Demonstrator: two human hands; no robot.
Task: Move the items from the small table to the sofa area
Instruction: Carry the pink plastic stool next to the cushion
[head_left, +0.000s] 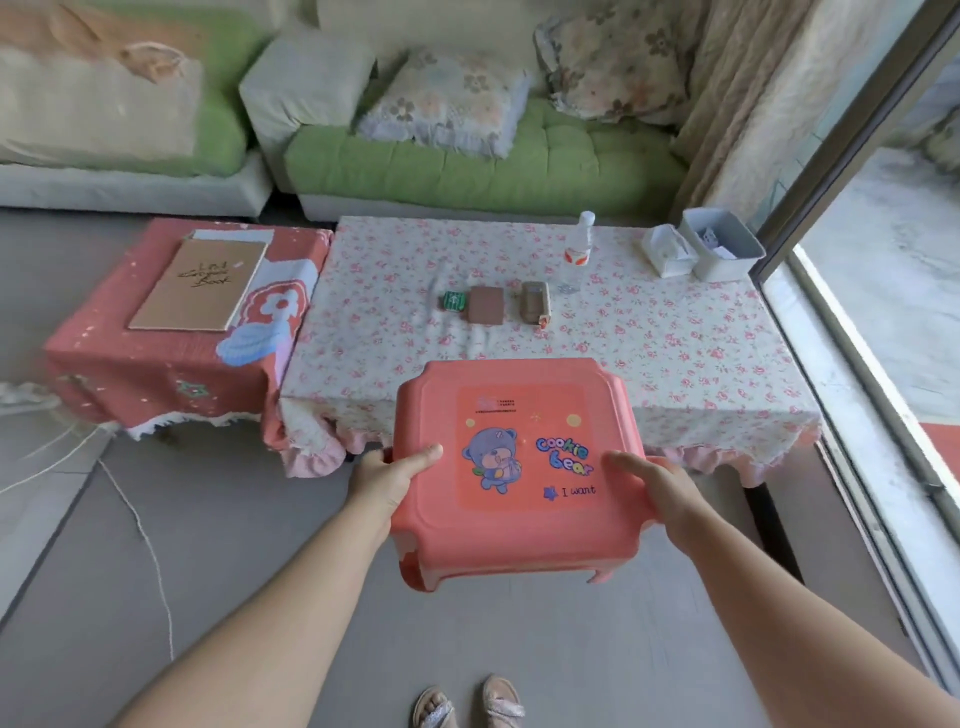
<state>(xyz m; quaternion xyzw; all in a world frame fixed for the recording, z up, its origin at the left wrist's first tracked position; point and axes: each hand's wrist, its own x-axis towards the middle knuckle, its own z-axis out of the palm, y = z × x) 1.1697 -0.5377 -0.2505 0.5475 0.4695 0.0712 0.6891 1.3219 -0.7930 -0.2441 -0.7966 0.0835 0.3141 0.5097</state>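
Note:
I hold a pink plastic stool (519, 467) with a bear sticker above the floor, in front of the tables. My left hand (387, 480) grips its left edge and my right hand (657, 488) grips its right edge. The small table (171, 364) under a pink cloth stands at the left and bears a brown sketchbook (200, 283). Behind the tables runs the green sofa (483, 166) with floral pillows (447, 101).
A larger table (649, 343) with a floral cloth carries a green box (453, 301), a brown wallet (487, 306), a tan case (533, 302), a water bottle (577, 249), a tissue box (670, 252) and a white bin (722, 244). A cord (150, 551) lies on the floor. A glass door (883, 312) is at right.

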